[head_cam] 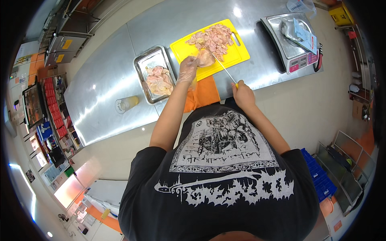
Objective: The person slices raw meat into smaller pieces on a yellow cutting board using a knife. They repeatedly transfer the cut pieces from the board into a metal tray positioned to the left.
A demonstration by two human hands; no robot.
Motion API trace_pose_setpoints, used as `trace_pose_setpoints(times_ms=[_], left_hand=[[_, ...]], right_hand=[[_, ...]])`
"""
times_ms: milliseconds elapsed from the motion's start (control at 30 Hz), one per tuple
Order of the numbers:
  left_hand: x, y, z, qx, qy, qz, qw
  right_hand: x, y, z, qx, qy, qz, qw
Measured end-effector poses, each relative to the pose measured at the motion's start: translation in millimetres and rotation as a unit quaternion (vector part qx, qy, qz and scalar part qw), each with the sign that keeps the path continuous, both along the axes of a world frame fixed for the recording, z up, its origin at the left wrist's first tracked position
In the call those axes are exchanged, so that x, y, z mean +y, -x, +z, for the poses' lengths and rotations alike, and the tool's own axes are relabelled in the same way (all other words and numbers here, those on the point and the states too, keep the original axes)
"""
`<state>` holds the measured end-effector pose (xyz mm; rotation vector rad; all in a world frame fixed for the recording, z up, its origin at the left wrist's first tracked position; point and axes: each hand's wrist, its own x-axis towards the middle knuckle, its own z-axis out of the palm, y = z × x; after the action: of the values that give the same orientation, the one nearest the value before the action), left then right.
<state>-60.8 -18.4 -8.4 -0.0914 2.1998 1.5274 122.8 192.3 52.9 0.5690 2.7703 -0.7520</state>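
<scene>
My left hand (188, 70), in a clear plastic glove, holds a piece of raw chicken (206, 58) by its edge on the yellow cutting board (241, 57). In my bare right hand (243, 95) is a knife (223, 67) with a yellow handle, its blade reaching over the board against the right side of that piece. Behind it lies a heap of cut raw chicken pieces (217, 39). Left of the board, a steel tray (155, 54) holds larger raw chicken pieces (159, 80). An orange cloth (202, 94) lies between the board and my body.
A digital scale (274, 33) stands at the right, with a crumpled plastic packet (304, 34) on its pan. Near the table's front left is a glass (126, 104) with yellowish contents. A clear plastic jug (301, 7) stands at the far right. The steel table's (102, 72) front edge runs before me.
</scene>
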Motion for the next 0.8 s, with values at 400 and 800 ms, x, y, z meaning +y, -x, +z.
trace_pose_setpoints(times_ms=[400,800], left_hand=[[-26,-31,-33,-0.004,0.019,0.117,0.993],[-18,-52,-11,0.144,0.205,0.009,0.968]], right_hand=[[-24,10,-7,-0.061,-0.024,0.074,0.995],[-32,47,-28,-0.043,-0.081,0.152,0.984]])
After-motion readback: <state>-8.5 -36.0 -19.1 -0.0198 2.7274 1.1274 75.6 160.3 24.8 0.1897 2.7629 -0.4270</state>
